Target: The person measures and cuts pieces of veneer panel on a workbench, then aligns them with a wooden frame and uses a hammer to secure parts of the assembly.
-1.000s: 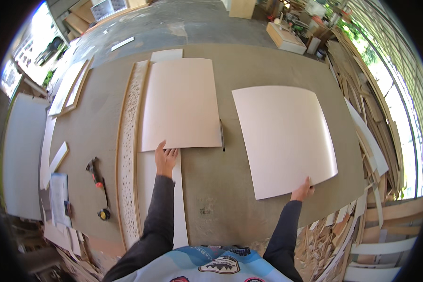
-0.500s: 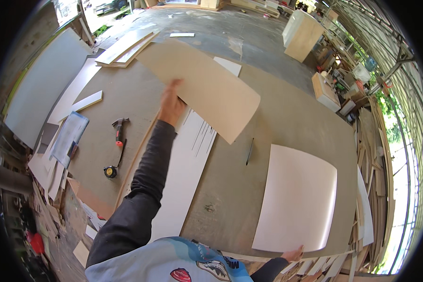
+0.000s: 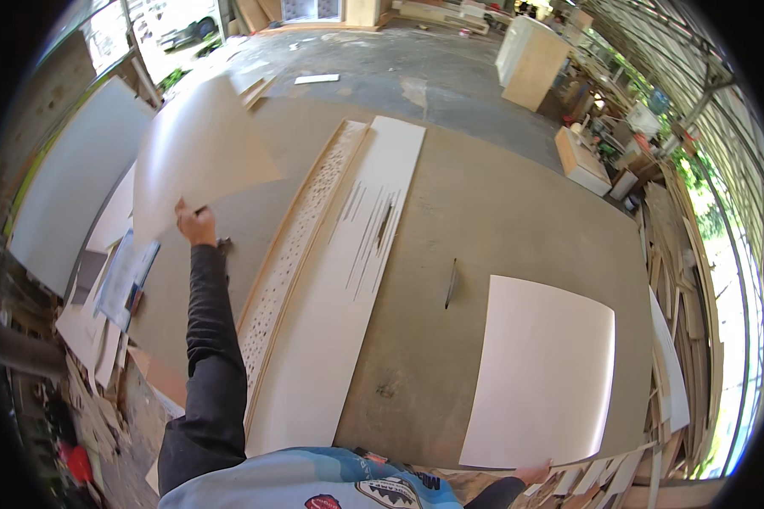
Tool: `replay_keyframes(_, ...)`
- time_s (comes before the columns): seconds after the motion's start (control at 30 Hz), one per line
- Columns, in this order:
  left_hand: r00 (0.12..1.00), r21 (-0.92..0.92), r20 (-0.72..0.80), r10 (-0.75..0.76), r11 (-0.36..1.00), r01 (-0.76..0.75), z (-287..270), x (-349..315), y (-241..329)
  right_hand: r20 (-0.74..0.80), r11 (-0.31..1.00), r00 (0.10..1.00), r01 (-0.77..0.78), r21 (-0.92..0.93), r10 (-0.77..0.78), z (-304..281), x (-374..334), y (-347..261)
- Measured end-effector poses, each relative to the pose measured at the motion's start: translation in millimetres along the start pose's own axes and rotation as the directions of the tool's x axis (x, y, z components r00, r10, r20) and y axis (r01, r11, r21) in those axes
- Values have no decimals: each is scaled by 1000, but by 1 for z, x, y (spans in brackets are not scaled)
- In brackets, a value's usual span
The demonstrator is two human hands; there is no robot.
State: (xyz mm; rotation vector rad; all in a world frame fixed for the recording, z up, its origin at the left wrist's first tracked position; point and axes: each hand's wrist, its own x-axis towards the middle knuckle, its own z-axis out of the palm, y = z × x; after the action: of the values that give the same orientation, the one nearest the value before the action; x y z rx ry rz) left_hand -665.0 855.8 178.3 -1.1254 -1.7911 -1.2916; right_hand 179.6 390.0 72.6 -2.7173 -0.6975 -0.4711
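Note:
My left hand (image 3: pixel 195 224) grips the near edge of a thin, beige, flexible sheet (image 3: pixel 204 144). The sheet is raised and bowed above the left part of the large brown table board (image 3: pixel 509 204), with glare along its left side. A second pale, curved sheet (image 3: pixel 535 373) lies at the right of the board. At that sheet's near edge is my right hand (image 3: pixel 533 472), partly out of sight; its fingers are too small to read. A thin dark pen-like tool (image 3: pixel 451 284) lies left of the second sheet.
A long white panel (image 3: pixel 323 339) with dark line marks lies mid-board beside a speckled strip (image 3: pixel 301 212). A hammer (image 3: pixel 223 244) is mostly behind my left arm. Left stands a big white panel (image 3: pixel 72 182); right are stacked wood offcuts (image 3: pixel 675 280) and a cabinet box (image 3: pixel 535 68).
My left hand has swung the held sheet from above the white panel to the left, uncovering the panel and speckled strip. My right hand stays at the second sheet's near edge.

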Motion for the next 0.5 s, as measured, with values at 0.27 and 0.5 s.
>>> replay_keyframes(0.27,183,-605,759,-625,-574,551,6,-98,-60,282,292,764,-518,804,580,19,3,3)
replay_keyframes(0.5,19,-319,707,-707,-295,900,-19,-145,-29,83,666,961,-245,704,265,12,-18,20)
